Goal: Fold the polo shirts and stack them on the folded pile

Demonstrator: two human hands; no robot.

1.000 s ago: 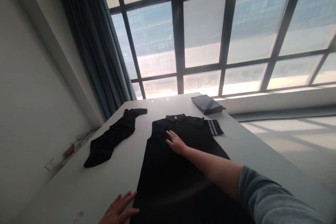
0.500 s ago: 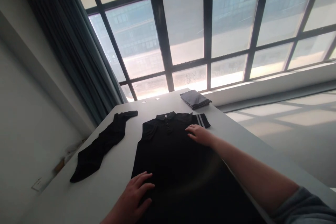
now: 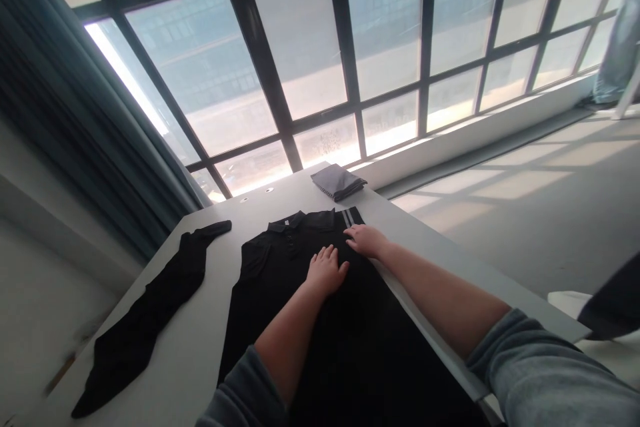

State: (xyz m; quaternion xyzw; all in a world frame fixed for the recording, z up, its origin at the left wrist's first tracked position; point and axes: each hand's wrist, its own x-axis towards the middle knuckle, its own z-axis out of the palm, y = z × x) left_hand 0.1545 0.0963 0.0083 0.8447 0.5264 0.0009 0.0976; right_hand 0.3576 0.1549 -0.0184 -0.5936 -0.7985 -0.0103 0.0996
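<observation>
A black polo shirt (image 3: 295, 293) with a collar and buttons lies spread on the white table (image 3: 200, 320); its length suggests it could also be a polo dress. My left hand (image 3: 326, 270) rests flat on the upper chest, fingers extended. Beside it, my right hand (image 3: 367, 240) touches the right edge of the garment, just below the sleeve (image 3: 351, 216) with two pale stripes. Its fingers are loosely bent and apart, with no fabric visibly pinched.
Another black garment (image 3: 155, 307) lies stretched along the table's left side. A folded grey cloth (image 3: 338, 182) sits near the far end. Beyond stand large windows (image 3: 300, 40) and a dark curtain (image 3: 75, 87). A dark object (image 3: 613, 303) shows at lower right.
My left hand has moved forward and right, from the lower left part of the shirt to its chest. My right hand has shifted closer to the striped sleeve. The view has turned right.
</observation>
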